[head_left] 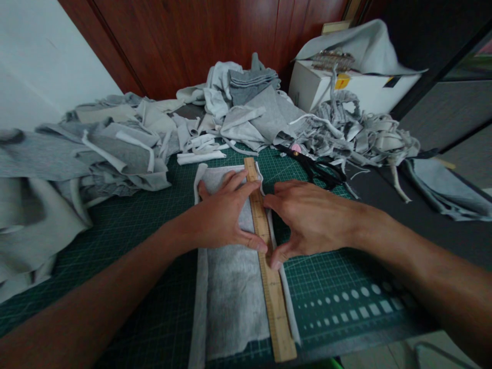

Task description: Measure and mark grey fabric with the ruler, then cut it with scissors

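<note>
A long strip of light grey fabric [234,297] lies on the green cutting mat [330,287], its side edges curled. Along its right side rests a wooden ruler [273,287], slightly slanted. My left hand [223,215] lies spread over the fabric, its thumb and a fingertip touching the ruler. On the other side, my right hand [311,215] is at the fabric's right edge, thumb tip against the ruler's edge and fingers bent, with a gap between thumb and fingers.
Black scissors [317,169] lie beyond my right hand. Heaped grey fabric [115,138] covers the left and back. A white box [307,84] stands at the back right, near tangled strips [346,128]. Folded cloth [449,184] lies at the right.
</note>
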Tool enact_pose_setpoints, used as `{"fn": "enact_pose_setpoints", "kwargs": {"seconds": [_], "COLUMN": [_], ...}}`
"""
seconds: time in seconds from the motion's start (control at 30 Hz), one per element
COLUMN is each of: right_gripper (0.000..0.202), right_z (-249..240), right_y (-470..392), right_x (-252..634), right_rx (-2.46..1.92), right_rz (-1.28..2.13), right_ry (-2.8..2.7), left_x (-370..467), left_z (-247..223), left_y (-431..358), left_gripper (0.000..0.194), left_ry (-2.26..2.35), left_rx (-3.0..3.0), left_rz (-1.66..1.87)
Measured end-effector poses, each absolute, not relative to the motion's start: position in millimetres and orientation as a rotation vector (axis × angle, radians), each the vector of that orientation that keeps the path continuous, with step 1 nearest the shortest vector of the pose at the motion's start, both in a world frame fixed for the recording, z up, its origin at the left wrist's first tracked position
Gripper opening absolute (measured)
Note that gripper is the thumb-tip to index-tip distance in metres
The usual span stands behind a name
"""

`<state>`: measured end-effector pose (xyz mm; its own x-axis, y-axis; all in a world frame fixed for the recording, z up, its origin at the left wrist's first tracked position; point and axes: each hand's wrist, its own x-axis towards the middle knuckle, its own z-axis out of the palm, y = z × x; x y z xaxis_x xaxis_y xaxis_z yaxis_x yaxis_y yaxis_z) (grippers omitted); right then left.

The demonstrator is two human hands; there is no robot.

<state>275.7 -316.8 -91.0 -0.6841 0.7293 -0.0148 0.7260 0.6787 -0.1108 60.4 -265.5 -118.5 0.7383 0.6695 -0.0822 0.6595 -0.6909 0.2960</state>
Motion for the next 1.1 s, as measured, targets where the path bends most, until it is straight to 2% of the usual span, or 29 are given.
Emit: {"fn": "enact_pose_setpoints", "kwargs": {"seconds": [0.2, 0.6, 0.93, 1.1], "right_gripper": [0.081, 0.090, 0.077, 0.086], "right_z": [-88.6, -86.6, -80.4, -81.8], "right_y": [-317.7, -319.6, -325.2, -329.0], "right_x": [275.9, 277.8, 278.0, 274.1], "right_rx": [-1.238, -1.304, -1.316, -1.324], "right_rz": [0.176, 0.268, 0.423, 0.411], "right_ry": [-2.887, -2.897, -2.889, -2.909], "left_x": [60.5, 60.6, 62.2, 61.9], "left_z": [-121.3, -122.9, -121.0, -121.0], "left_y": [-265.3, -265.6, -266.3, -265.7], "left_gripper": [0.132, 0.138, 0.151, 0.149], "left_ry": [1.062, 1.095, 1.106, 1.097], "left_rx": [2.625, 2.626, 2.619, 2.623], "left_rz": [0.051, 0.001, -0.027, -0.042]}}
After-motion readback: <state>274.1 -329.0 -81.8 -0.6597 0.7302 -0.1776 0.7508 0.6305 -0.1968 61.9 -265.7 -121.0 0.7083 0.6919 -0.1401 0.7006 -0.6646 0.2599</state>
